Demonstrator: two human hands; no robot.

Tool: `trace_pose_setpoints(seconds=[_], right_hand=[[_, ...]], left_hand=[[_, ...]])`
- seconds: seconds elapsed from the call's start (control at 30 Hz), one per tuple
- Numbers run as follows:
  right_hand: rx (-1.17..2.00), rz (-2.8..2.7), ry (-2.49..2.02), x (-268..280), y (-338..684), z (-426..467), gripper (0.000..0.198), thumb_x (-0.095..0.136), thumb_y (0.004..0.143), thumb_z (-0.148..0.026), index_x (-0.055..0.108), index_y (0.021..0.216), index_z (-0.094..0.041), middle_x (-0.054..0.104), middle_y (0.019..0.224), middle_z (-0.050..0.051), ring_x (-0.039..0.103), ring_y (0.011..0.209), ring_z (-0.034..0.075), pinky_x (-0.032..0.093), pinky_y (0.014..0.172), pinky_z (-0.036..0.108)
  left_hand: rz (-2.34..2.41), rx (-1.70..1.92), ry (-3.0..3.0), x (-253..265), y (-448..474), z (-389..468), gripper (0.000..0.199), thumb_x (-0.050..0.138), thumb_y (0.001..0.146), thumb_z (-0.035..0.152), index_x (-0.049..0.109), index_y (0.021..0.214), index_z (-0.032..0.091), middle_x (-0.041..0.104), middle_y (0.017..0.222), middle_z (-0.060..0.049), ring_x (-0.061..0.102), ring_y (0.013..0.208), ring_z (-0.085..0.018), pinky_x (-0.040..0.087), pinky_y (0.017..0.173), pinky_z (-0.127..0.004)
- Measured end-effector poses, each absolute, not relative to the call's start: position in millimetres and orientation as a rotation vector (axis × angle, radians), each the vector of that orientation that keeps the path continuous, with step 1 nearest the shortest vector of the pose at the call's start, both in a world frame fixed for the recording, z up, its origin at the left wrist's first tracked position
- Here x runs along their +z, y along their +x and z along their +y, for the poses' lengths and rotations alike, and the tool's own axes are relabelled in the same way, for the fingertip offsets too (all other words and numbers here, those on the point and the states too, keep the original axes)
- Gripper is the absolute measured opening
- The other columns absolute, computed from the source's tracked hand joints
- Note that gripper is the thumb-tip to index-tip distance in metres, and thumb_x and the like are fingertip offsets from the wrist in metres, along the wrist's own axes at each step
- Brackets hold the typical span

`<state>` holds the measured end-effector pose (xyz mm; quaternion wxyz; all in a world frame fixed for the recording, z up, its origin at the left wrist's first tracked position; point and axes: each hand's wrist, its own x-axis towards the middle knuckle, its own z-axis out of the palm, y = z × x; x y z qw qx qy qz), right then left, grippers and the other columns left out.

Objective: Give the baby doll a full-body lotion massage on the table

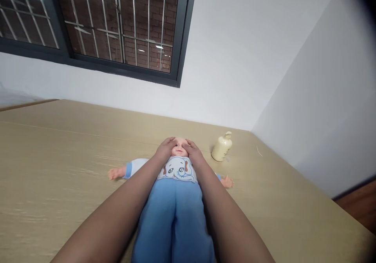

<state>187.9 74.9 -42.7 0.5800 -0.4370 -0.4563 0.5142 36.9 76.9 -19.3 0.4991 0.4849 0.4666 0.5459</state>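
Note:
A baby doll [177, 204] lies on its back on the wooden table, with its arms stretched out to the sides. Blue trousers and a white top with an elephant face [178, 170] dress it. On the left side of the doll's head [179, 150] rests my left hand [166, 148], its fingers lying flat over the cheek and brow. My right hand [194, 150] lies flat against the other side, fingers stretched toward the forehead. Between them the doll's nose and mouth show; parts of its face are covered. My forearms hide much of the doll's sleeves.
A cream pump bottle [222, 147] stands on the table [73, 200] to the right of the doll's head. A thin pale strand [259, 151] lies farther right. Behind the table are a white wall [235, 59] and a barred window [123, 28].

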Motion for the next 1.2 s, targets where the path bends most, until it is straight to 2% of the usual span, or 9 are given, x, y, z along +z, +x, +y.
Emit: trace_pose_setpoints(seconds=[0.13,0.23,0.43,0.53,0.63,0.73,0.93,1.2], right_hand=[[1.125,-1.107,-1.108,-42.4,188.8,78.7,0.052,0.075,0.069,-0.046,0.066,0.114,-0.022,0.073,0.101,0.006,0.067,0.096,0.024,0.053,0.086,0.037],[1.122,-1.089,-1.119,-42.1,189.8,79.7,0.049,0.075,0.068,-0.045,0.067,0.111,-0.023,0.074,0.099,0.005,0.067,0.095,0.024,0.052,0.085,0.036],[1.172,-1.044,-1.062,-40.8,189.3,76.0,0.045,0.069,0.072,-0.039,0.066,0.114,-0.023,0.073,0.108,0.006,0.066,0.102,0.025,0.052,0.089,0.038],[1.305,-0.911,-0.976,-37.5,189.0,72.5,0.052,0.069,0.069,-0.029,0.062,0.119,-0.022,0.072,0.113,0.007,0.066,0.105,0.026,0.052,0.091,0.04],[1.372,-0.871,-0.896,-34.3,189.1,68.7,0.052,0.072,0.064,-0.023,0.063,0.115,-0.02,0.073,0.108,0.007,0.067,0.101,0.025,0.052,0.091,0.039],[1.272,-0.981,-0.912,-34.2,189.0,67.1,0.044,0.074,0.067,-0.028,0.066,0.108,-0.019,0.073,0.102,0.006,0.068,0.095,0.024,0.052,0.087,0.036],[1.182,-1.049,-1.042,-34.8,188.8,72.7,0.05,0.081,0.065,-0.04,0.063,0.107,-0.019,0.073,0.097,0.007,0.069,0.089,0.025,0.054,0.081,0.037],[1.214,-0.984,-1.046,-35.9,188.0,74.4,0.05,0.082,0.063,-0.041,0.064,0.103,-0.019,0.073,0.09,0.006,0.07,0.083,0.025,0.054,0.077,0.038]], left_hand=[[1.117,1.285,1.175,-15.7,39.0,75.4,0.048,0.078,0.068,0.038,0.067,0.109,0.015,0.071,0.109,-0.013,0.067,0.101,-0.029,0.05,0.086,-0.037],[1.096,1.28,1.147,-15.2,40.3,75.5,0.048,0.079,0.067,0.037,0.067,0.108,0.015,0.071,0.108,-0.013,0.068,0.097,-0.028,0.052,0.08,-0.035],[0.951,1.28,1.064,-21.5,36.4,82.3,0.04,0.074,0.071,0.034,0.069,0.106,0.016,0.07,0.116,-0.013,0.066,0.105,-0.027,0.051,0.089,-0.035],[0.896,1.276,1.021,-27.1,32.9,87.7,0.04,0.073,0.069,0.031,0.069,0.106,0.017,0.068,0.119,-0.014,0.066,0.107,-0.028,0.051,0.093,-0.038],[0.874,1.268,1.011,-30.3,31.4,90.7,0.04,0.072,0.07,0.03,0.069,0.107,0.017,0.069,0.118,-0.014,0.066,0.105,-0.028,0.052,0.091,-0.04],[0.869,1.272,1.037,-30.2,32.1,90.8,0.04,0.071,0.07,0.03,0.067,0.107,0.016,0.07,0.113,-0.014,0.068,0.101,-0.026,0.053,0.087,-0.036],[0.916,1.271,1.107,-26.3,35.0,88.8,0.052,0.082,0.062,0.034,0.062,0.106,0.015,0.071,0.093,-0.01,0.07,0.078,-0.023,0.053,0.071,-0.033],[0.971,1.259,1.129,-24.3,34.9,86.5,0.05,0.081,0.065,0.036,0.063,0.107,0.016,0.071,0.096,-0.01,0.069,0.081,-0.023,0.052,0.073,-0.032]])
